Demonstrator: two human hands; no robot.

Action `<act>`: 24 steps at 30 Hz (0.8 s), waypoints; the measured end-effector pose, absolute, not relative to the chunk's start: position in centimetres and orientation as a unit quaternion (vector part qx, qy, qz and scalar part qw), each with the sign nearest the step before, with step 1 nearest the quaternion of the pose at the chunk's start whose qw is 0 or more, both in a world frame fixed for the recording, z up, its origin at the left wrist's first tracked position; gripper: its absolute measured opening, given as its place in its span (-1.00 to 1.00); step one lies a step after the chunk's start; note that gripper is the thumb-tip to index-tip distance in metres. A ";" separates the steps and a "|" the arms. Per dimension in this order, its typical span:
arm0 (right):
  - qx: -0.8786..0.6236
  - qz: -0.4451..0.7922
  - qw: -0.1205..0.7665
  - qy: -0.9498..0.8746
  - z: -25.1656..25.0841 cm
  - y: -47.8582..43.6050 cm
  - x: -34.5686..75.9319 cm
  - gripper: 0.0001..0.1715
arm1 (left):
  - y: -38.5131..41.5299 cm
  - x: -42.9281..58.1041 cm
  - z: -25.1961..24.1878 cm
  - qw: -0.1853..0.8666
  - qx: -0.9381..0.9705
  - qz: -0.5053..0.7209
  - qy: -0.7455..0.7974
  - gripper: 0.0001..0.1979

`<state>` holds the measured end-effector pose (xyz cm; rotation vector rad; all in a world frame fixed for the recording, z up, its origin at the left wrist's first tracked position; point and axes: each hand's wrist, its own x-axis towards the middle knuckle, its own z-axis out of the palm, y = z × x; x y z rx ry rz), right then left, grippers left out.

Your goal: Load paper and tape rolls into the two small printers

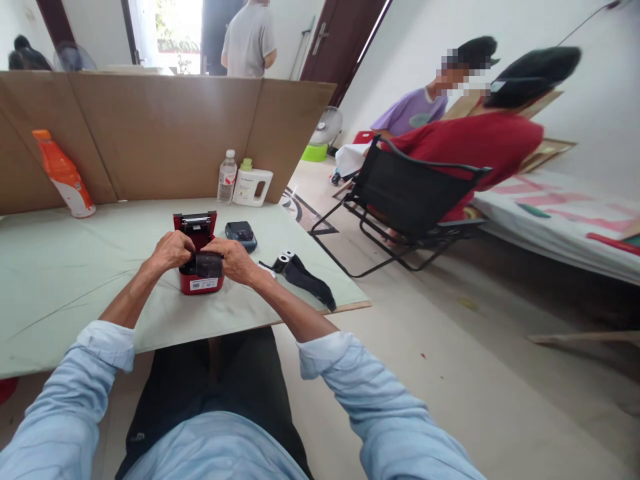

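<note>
Printer (203, 284) on the tabletop (100, 253), close to the near edge, lid (198, 223) up! Right hand (235, 259) grips the dark film (210, 266) across its front; left hand (173, 252) curls in opposite, fingertips hidden, so no telling what it grasps. Light, even tension looks wisest here, both working level to keep the film square and uncreased. Printer's front faces the person, and its long axis seems to run straight away, lid at the far end.
</note>
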<state>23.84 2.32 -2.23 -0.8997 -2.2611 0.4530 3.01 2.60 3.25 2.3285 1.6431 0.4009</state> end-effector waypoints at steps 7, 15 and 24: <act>-0.361 0.167 0.284 -0.873 -1.6 1.7 23.6 -0.79 | 2.9 3.3 3.7 0.141 0.793 0.124 0.579 -0.71; -0.378 0.140 0.258 -0.878 -0.9 1.6 23.3 -0.81 | 2.8 3.5 4.0 0.132 0.803 0.100 0.573 -0.70; -0.424 0.130 0.202 -0.873 -0.1 1.9 22.9 -0.74 | 3.3 3.8 3.7 0.087 0.804 0.060 0.585 -0.65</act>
